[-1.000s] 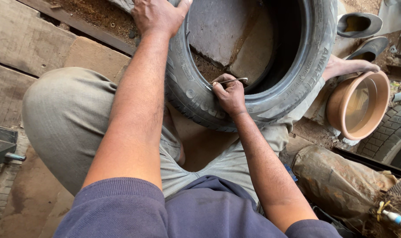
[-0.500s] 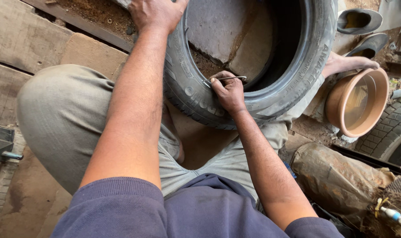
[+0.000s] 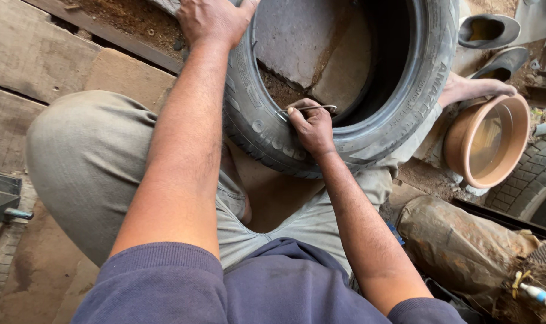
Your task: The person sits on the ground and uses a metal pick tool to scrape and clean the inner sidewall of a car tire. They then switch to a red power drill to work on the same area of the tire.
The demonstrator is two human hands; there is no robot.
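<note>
On one tyre (image 3: 399,114), left hand (image 3: 216,18) grips tread; right hand (image 3: 312,126) fingers pinch one metal tool (image 3: 312,108).

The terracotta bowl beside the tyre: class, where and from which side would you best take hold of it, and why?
Probably at the rim of the terracotta bowl, coming from above on its open near side. The bowl stands mouth up with a thin raised lip, so thumb inside and fingers outside can pinch it. Its far side sits close to a bare foot and the tyre, leaving less room there.
</note>
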